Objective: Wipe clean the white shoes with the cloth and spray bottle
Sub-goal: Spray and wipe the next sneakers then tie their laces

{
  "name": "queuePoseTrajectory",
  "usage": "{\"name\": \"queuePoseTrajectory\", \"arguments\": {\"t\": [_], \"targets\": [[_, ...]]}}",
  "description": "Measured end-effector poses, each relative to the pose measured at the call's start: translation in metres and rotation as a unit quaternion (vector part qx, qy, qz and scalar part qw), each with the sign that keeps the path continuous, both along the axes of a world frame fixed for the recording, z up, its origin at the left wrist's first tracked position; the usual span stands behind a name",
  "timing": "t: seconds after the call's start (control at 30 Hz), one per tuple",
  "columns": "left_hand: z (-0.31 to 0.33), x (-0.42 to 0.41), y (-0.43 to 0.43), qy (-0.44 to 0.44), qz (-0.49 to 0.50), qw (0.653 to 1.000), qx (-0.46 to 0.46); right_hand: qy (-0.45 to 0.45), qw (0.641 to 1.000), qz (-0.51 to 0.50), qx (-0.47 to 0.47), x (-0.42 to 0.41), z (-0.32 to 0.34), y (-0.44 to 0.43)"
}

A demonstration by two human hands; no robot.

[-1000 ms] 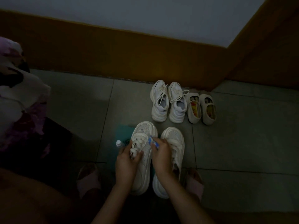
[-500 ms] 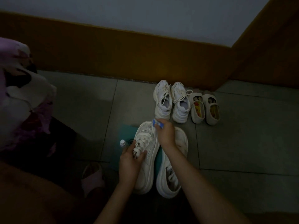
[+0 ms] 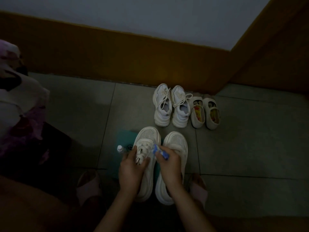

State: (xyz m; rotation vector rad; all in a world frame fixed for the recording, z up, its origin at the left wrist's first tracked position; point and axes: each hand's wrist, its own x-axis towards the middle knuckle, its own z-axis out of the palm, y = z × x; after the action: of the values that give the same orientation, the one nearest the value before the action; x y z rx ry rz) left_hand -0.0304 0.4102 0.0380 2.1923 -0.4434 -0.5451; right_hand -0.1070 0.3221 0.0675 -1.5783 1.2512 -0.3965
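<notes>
Two white chunky shoes stand side by side on the tiled floor in front of me: the left shoe (image 3: 148,139) and the right shoe (image 3: 177,141). My left hand (image 3: 132,168) grips the left shoe at its laces. My right hand (image 3: 169,166) holds a small blue and white cloth (image 3: 159,150) between the two shoes, against the left shoe's inner side. A small spray bottle (image 3: 120,148) with a white cap lies on a teal mat (image 3: 124,138) just left of the left shoe.
A second pair of white sneakers (image 3: 171,106) and a pair of cream slip-ons (image 3: 205,111) stand near the brown skirting wall (image 3: 133,64). Pink slippers on my feet (image 3: 88,186) flank the shoes. A floral bedcover (image 3: 18,101) lies at the left.
My right hand with the cloth reached forward to the shoe's toe half a second ago and has come back to the laces area. My left hand kept its grip on the left shoe.
</notes>
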Motion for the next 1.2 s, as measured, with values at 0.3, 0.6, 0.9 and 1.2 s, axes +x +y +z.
{"name": "queuePoseTrajectory", "arguments": {"t": [0.3,0.6,0.9,1.2], "targets": [[0.009,-0.012,-0.01,-0.05,-0.042,0.995,0.074,-0.099,0.986,-0.091,0.098,-0.003,0.015,-0.022],[0.067,0.002,-0.017,0.095,0.054,0.989,-0.097,-0.147,0.98,-0.056,0.122,0.006,0.023,-0.026],[0.076,0.044,-0.026,0.392,0.09,0.887,-0.227,-0.148,0.974,0.137,0.107,0.037,0.046,0.008],[0.073,0.092,-0.006,0.299,0.157,0.909,-0.246,0.202,0.959,0.2,0.019,0.042,0.018,0.01]]}}
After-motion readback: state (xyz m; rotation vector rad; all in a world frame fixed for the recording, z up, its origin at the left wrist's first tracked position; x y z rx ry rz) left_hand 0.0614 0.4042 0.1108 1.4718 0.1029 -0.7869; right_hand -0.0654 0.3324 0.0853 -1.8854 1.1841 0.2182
